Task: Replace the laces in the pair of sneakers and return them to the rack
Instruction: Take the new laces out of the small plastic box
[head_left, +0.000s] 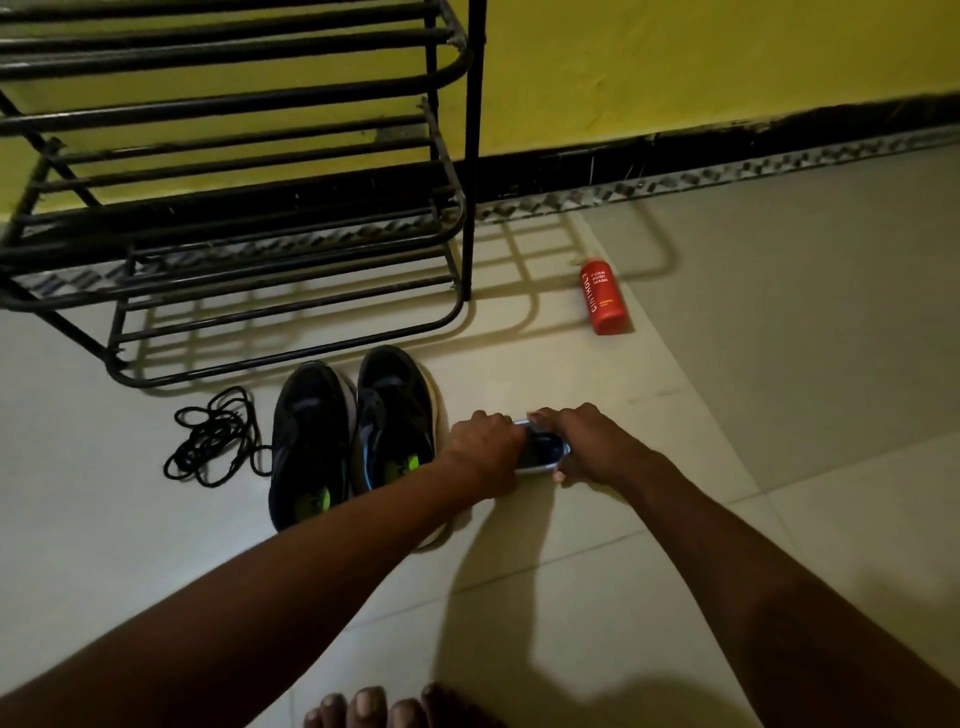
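Bare toes (374, 709) of mine show at the bottom edge, on the pale tiled floor (727, 467). Both my arms reach forward from there. My left hand (485, 447) and my right hand (587, 441) meet over a small silvery gadget (543, 452) that sits low at the floor. The left fingers curl over its left end, and the right thumb and fingers pinch its right end. What the gadget is I cannot tell.

Just left of my left hand stands the pair of black sneakers (353, 431), side by side and touching. Their long axes run away from me: heels towards me with the green insoles showing, toes pointing at the rack (291, 312). The toes stop just short of its lowest rail. The sneaker nearer my hand sits a little farther forward than the other, and my left forearm crosses over its heel.

Left of the sneakers, a loose tangle of black laces (215, 439) lies on the floor, one strand trailing to the nearer shoe.

Off to the right, well apart from the rest, a red bottle (602, 296) is on the floor near the yellow wall (675, 62).
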